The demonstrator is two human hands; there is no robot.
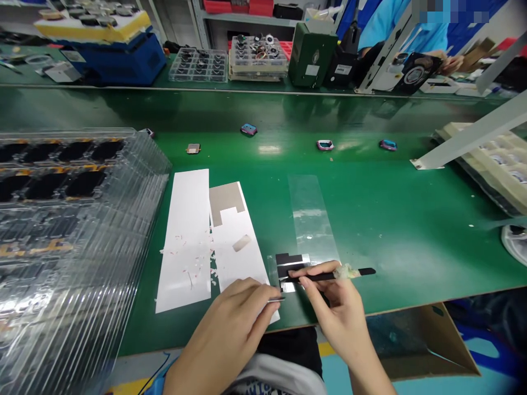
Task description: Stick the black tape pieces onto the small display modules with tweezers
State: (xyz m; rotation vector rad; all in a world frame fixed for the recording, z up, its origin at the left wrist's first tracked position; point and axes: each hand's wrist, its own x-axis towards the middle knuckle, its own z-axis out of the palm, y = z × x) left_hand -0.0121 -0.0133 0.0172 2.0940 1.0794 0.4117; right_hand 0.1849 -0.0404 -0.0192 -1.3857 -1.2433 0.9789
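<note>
My right hand (337,302) grips black tweezers (364,271) with a pale, crumpled wad (346,271) wrapped around the shaft. The tweezer tips point left, over black die-cut pieces (289,259) on a clear backing strip (270,269). Between the thumb and fingers of my left hand (230,323) is a small, thin flat piece (276,299), seen nearly edge-on; its kind is unclear. That hand rests over the near end of a white sheet (242,266) bearing grey adhesive film (224,200) and a loose grey piece (241,243).
Another white sheet (185,247) with tiny scraps lies left, beside stacked clear trays (82,219) of small screens. A clear film strip (310,208) lies ahead. Small watch-like cases (325,145) dot the far bench. A slanted white post (469,140) stands right; a co-worker (399,27) is across.
</note>
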